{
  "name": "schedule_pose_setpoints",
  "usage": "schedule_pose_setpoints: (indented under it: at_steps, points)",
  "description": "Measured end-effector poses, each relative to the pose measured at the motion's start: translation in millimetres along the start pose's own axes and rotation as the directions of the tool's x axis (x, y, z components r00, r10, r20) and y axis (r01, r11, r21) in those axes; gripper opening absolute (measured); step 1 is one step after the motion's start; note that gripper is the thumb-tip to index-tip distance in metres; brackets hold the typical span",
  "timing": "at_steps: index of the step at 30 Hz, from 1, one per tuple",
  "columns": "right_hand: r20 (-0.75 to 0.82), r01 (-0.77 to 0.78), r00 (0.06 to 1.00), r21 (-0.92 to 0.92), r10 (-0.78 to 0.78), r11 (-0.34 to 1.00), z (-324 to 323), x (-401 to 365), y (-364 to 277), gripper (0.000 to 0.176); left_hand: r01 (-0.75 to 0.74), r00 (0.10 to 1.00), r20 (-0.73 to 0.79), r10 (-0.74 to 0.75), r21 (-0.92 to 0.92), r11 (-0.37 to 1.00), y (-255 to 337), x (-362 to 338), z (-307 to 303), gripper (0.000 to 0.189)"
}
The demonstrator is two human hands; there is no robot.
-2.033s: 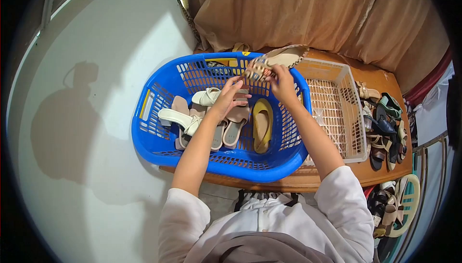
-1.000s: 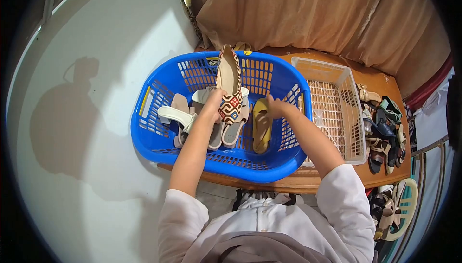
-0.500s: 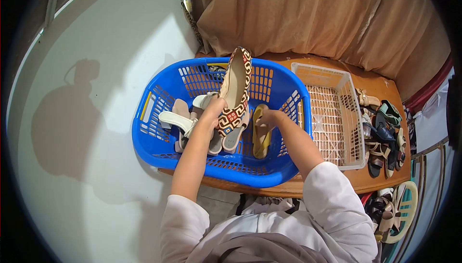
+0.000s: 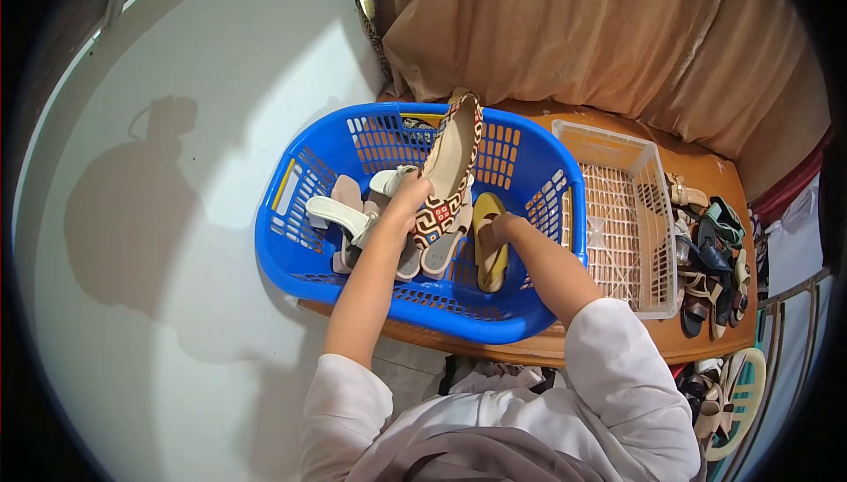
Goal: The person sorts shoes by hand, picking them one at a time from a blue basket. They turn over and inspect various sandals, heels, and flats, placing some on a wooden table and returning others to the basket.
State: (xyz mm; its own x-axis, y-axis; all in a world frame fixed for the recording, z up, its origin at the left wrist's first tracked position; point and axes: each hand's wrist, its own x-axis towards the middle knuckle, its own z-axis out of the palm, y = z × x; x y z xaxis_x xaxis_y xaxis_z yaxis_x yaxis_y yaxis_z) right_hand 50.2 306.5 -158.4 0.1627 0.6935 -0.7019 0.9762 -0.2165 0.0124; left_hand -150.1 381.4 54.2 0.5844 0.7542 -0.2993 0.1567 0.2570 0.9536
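My left hand point(image 4: 408, 198) grips a patterned flat shoe point(image 4: 453, 164) by its heel and holds it upright over the blue basket point(image 4: 291, 244), toe pointing up and away. My right hand point(image 4: 507, 226) is down inside the basket, fingers closed on a yellow sandal point(image 4: 488, 239) lying on the basket floor. White sandals point(image 4: 340, 216) and beige sandals point(image 4: 437, 253) lie in the basket to the left of the yellow one.
The blue basket rests on a wooden table point(image 4: 697, 164). A white plastic crate point(image 4: 648, 217) stands right of it. A pile of sandals and shoes point(image 4: 710, 253) lies at the table's right end. A tan curtain point(image 4: 573, 32) hangs behind; a white wall is on the left.
The patterned shoe passed from both hands to my left hand alone and now stands upright. My right hand dropped into the basket and closed on the yellow sandal.
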Motion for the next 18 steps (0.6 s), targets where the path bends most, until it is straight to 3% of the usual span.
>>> schedule_pose_setpoints:
  at_steps: [2,5,8,11,15,18]
  points:
    - [-0.017,0.047,0.999,0.075,-0.046,0.996,-46.9,-77.5,-15.0,0.040,0.033,0.999,-0.001,-0.033,-0.020,0.999,3.7,-2.8,1.6,0.050]
    - [-0.087,0.031,0.996,0.111,-0.021,0.993,-35.4,-59.7,-7.7,0.031,0.027,1.000,0.010,-0.027,-0.029,0.999,-0.8,3.5,-0.6,0.047]
    - [-0.295,-0.016,0.953,0.193,0.074,0.981,-30.5,-52.8,-4.2,0.024,0.027,1.000,-0.001,-0.027,0.016,1.000,6.4,-3.7,2.2,0.045]
    - [-0.598,-0.095,0.729,0.394,0.333,0.914,-55.1,-87.0,-20.9,0.018,-0.022,0.999,-0.032,0.025,0.099,0.995,-4.4,6.0,-1.7,0.042]
    - [-0.808,-0.122,0.576,0.062,0.122,0.991,-67.0,-84.9,-13.1,0.009,-0.018,0.999,-0.037,0.020,0.073,0.997,-9.6,12.6,-3.2,0.042]
    - [-0.815,-0.128,0.568,0.054,0.118,0.990,-70.4,-94.6,-13.7,0.010,-0.011,1.000,-0.001,0.011,-0.006,1.000,-12.0,14.9,-4.6,0.042]
